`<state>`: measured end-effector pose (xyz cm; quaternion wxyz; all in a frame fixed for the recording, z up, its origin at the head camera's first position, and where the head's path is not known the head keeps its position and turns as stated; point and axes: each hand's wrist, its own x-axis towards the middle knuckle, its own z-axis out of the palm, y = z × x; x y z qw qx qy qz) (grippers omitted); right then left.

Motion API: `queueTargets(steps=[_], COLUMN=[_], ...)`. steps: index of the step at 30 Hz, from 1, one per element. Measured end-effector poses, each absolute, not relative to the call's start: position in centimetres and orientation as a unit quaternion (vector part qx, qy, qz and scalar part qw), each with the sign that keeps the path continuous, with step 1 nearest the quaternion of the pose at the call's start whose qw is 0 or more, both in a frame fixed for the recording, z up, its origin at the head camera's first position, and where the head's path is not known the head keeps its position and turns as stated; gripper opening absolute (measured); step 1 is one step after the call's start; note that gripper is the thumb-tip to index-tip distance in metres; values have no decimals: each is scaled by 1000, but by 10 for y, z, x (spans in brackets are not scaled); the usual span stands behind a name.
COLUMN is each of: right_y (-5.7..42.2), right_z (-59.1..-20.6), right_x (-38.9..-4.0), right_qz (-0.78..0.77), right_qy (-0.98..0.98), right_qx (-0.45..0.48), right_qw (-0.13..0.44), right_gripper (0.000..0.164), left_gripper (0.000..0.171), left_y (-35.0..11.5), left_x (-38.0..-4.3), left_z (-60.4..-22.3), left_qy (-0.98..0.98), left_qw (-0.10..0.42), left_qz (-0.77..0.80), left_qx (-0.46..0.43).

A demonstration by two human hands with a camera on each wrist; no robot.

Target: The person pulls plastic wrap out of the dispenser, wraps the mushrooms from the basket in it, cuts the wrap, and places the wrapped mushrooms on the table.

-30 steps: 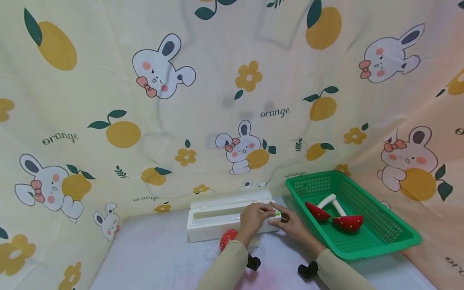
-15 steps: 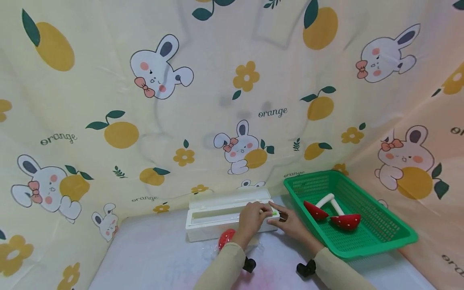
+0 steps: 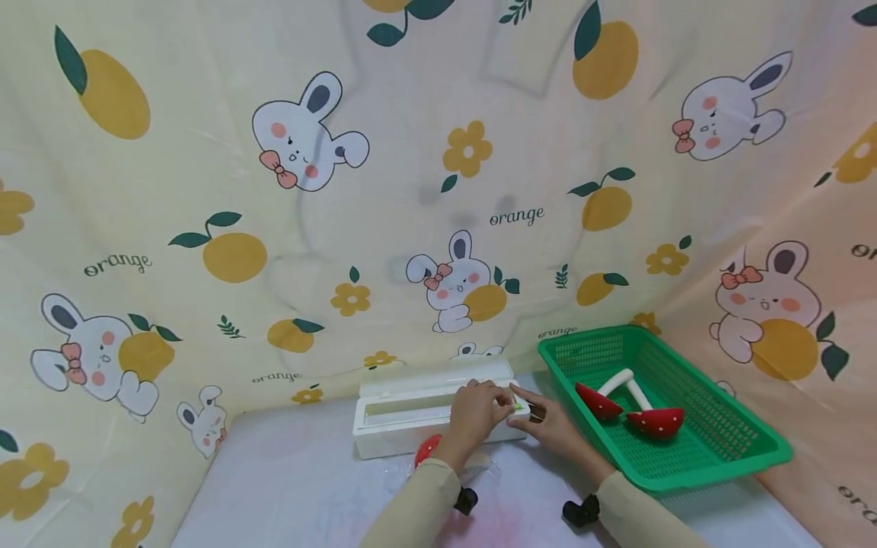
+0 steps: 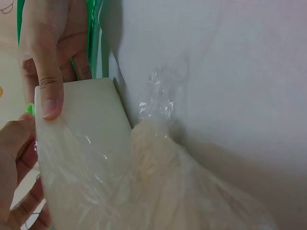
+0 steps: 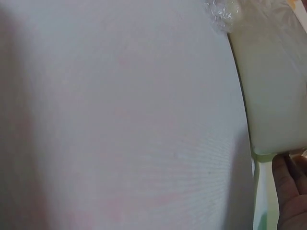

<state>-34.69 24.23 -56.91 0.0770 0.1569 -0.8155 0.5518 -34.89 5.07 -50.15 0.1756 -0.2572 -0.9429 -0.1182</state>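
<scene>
A long white cling film dispenser (image 3: pixel 390 440) lies with its lid (image 3: pixel 438 374) raised. My left hand (image 3: pixel 473 415) reaches over its right end, fingertips at a small green slider (image 4: pixel 30 109) on the top edge. My right hand (image 3: pixel 551 426) grips that same end, its thumb on the front wall in the left wrist view. Clear cling film (image 4: pixel 91 158) hangs over the front. In front of the dispenser lies a red, white-dotted toy mushroom (image 3: pixel 426 449), partly hidden by my left arm; its cream stem (image 4: pixel 151 143) is under the film.
To the right stands a green plastic basket (image 3: pixel 726 472) with two red, dotted toy mushrooms (image 3: pixel 658 423) inside. A patterned cloth (image 3: pixel 384 190) hangs behind the white table (image 3: pixel 288 487).
Both hands stay at the dispenser's right end. My left hand shifts very slightly at the slider, and the head view moves a little.
</scene>
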Motion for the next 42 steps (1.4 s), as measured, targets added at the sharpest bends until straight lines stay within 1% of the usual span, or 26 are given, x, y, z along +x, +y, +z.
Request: queueTargets(steps=[8, 16, 20, 24, 26, 30, 38, 42], right_y=[241, 239, 238, 238, 238, 239, 237, 236], right_z=[-568, -569, -568, -568, -567, -567, -568, -570], right_x=[-345, -344, -344, -345, -345, -346, -345, -348], right_qz=[550, 550, 538, 537, 533, 531, 538, 538], right_qy=[-817, -817, -824, -829, -833, -834, -831, -830], right_qx=[157, 148, 157, 132, 125, 128, 123, 126], right_qw=[78, 90, 82, 78, 76, 71, 65, 73], right_gripper=[73, 71, 72, 74, 75, 76, 77, 77], left_gripper=[12, 12, 9, 8, 7, 7, 7, 8], left_y=[45, 25, 8, -11, -21, -39, -67, -76], left_x=[-346, -348, -351, -352, -352, -352, -349, -346], left_z=[-497, -496, -498, -495, -493, -491, -496, -494], left_qy=[-946, -941, -940, -941, -944, -950, -952, -950], left_qw=[165, 171, 157, 128, 111, 92, 94, 95], left_qz=[-119, -127, -148, -168, -174, -176, -173, -182], left_qx=[-253, -263, -264, -265, -257, -241, -235, -234])
